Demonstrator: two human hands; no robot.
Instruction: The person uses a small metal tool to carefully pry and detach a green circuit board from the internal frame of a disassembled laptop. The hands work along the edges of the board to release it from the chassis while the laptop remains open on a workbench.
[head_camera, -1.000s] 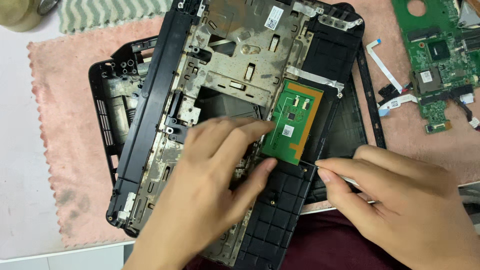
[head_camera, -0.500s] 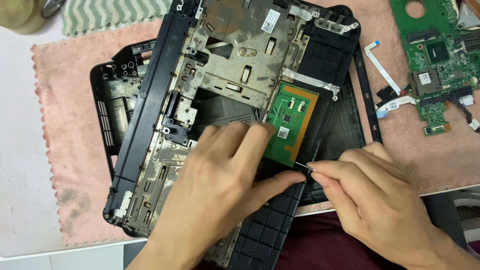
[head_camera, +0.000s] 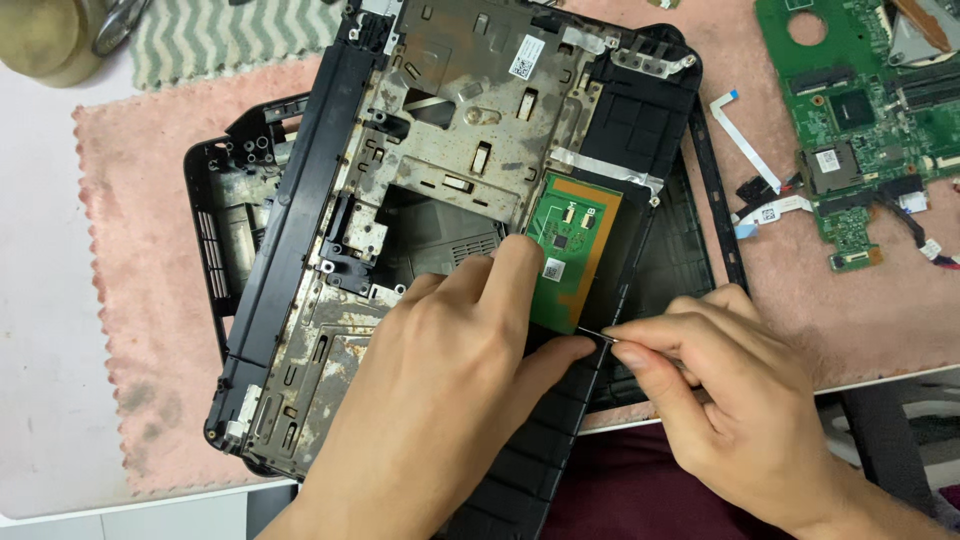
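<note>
Nearest to the camera, the left hand is laid flat on the laptop palmrest frame, with the fingers together and pressed down; the index fingertip rests at the lower edge of the green touchpad circuit board, and the thumb tip is placed just beside a thin metal tool. The right hand is seen beside it, at the lower right; its thumb and index finger are clamped on the thin tool, whose tip is held at the bottom corner of the green board; what kind of tool it is cannot be told, since most of it is hidden by the fingers. The palmrest frame is turned upside down and tilted across the black laptop base, which is seen under it on the left; the metal plate of the frame is marked with rust. Both parts are laid on a pink towel. Farther right, a white flat ribbon cable is lying on the towel, and beyond it a green motherboard is placed; at the far left corner, a brass-coloured round container is partly seen.
</note>
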